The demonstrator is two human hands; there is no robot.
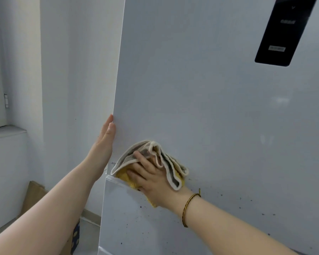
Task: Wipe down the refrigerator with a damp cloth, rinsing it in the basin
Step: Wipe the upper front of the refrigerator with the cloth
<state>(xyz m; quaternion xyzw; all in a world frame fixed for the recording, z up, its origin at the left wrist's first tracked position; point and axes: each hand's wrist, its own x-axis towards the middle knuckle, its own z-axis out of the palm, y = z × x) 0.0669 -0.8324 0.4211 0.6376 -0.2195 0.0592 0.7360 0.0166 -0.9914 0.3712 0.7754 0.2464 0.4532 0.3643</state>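
The white refrigerator (210,107) fills the right of the view, its upper door meeting a lower door at a seam near the left edge. My right hand (151,177) presses a folded yellow and grey cloth (166,162) flat against the door at that seam. My left hand (105,138) lies flat with fingers straight along the refrigerator's left edge. Dark specks dot the lower door (136,218). No basin is in view.
A black control panel (282,32) sits high on the door. A white wall (63,70) stands left of the refrigerator, with a window frame and sill (0,126) at the far left. Brown cardboard (33,194) leans by the floor.
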